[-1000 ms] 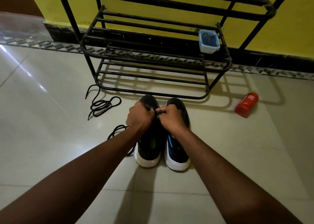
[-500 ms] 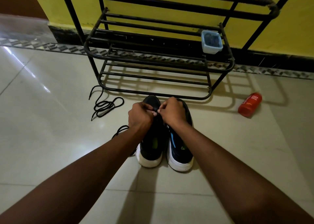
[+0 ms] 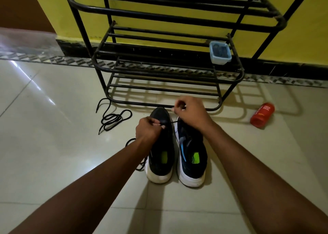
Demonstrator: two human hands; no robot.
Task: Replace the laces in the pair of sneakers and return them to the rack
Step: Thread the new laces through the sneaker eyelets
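Two dark sneakers with white soles stand side by side on the floor, the left sneaker (image 3: 160,150) and the right sneaker (image 3: 192,155), toes toward the black metal rack (image 3: 166,70). My left hand (image 3: 148,130) pinches a black lace (image 3: 174,121) at the left sneaker's front eyelets. My right hand (image 3: 190,112) grips the same lace's other part, lifted above the toes and pulled taut. More of this lace trails on the floor to the left of the left sneaker (image 3: 130,141). A second black lace (image 3: 111,117) lies coiled on the tiles farther left.
A small blue plastic box (image 3: 219,52) sits on the rack's middle shelf at the right. A red bottle (image 3: 262,115) lies on its side on the floor to the right. A yellow wall stands behind the rack.
My right hand has pulled away from my left, up and toward the rack, drawing the lace out taut. The camera has moved nearer the rack.
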